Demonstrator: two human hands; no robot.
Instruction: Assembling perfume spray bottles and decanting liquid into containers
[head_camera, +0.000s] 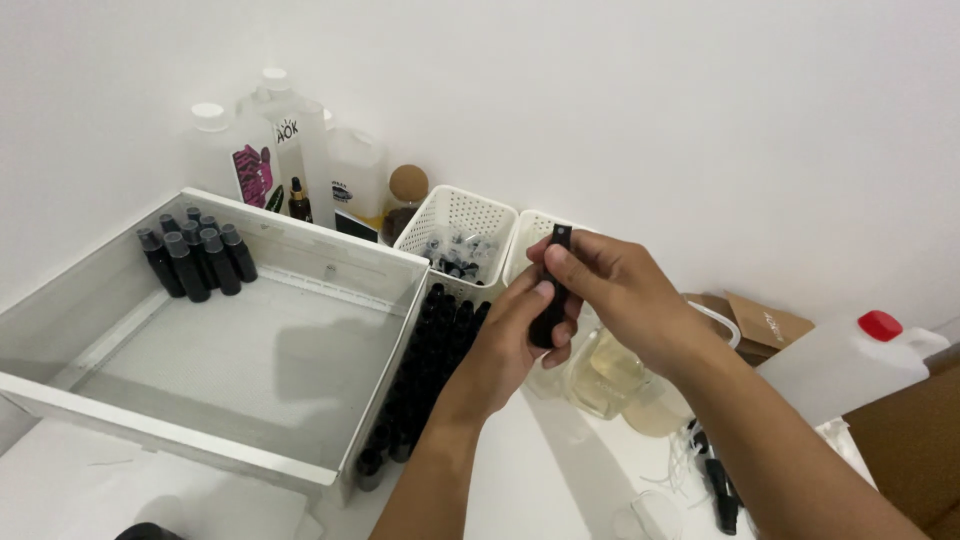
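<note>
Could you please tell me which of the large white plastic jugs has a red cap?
The jug lying tilted at the far right has the red cap; those standing by the wall behind the tray have white caps.

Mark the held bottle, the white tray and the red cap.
bottle (551, 300), head view, dark body between the fingers
tray (200, 440), head view, near rim
red cap (880, 325), head view, top of the cap
</note>
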